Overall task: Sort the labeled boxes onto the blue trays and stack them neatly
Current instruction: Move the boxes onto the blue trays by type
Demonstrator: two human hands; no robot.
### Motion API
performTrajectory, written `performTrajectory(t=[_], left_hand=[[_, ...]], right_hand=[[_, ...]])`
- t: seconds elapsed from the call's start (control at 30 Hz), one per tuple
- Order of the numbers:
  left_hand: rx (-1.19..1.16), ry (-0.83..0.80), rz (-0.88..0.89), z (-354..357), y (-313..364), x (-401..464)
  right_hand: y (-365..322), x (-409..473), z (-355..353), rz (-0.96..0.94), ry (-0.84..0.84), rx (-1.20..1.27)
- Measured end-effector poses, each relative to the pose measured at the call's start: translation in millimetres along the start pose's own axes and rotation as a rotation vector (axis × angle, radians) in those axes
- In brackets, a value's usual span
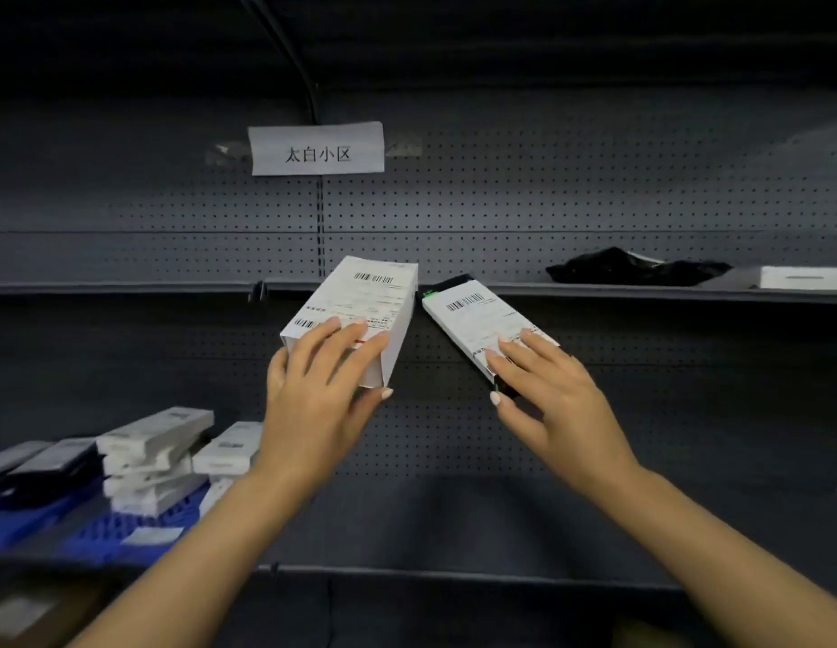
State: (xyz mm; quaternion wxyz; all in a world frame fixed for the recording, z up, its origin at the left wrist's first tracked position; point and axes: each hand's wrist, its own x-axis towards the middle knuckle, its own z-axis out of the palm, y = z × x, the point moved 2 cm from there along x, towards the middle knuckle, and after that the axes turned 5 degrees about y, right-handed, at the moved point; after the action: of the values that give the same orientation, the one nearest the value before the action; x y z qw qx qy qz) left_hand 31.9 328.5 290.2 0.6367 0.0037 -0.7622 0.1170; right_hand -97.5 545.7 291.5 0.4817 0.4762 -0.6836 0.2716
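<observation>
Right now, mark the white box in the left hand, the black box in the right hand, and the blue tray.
white box (360,301), head view, on its labelled top face
black box (477,315), head view, on its white label
blue tray (122,530), head view, on its bare front grid

Both hands (325,367) (542,383) raised, gripping.

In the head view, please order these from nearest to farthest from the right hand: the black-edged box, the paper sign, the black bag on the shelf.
From the right hand:
1. Black-edged box, held in it.
2. Black bag, up and to the right on the shelf.
3. Paper sign, high on the left on the back panel.
</observation>
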Motion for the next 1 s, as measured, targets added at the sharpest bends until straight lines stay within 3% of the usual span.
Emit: performTrajectory(t=[0.23, 0.5, 1.0], left_hand=[[0.061, -0.064, -0.004, -61.7, -32.4, -72.3], [0.156, -0.197, -0.129, -110.1, -91.8, -141.7], [0.198, -0.303, -0.235, -185.3, -290.3, -228.1]], right_hand=[[-57.4, -46.7, 30.1, -0.048, -0.038, 0.19], [-128.5, -58.4, 95.0, -0.066, -0.134, 0.312], [-288.4, -17.4, 236.0, 0.037, -0.179, 0.397]])
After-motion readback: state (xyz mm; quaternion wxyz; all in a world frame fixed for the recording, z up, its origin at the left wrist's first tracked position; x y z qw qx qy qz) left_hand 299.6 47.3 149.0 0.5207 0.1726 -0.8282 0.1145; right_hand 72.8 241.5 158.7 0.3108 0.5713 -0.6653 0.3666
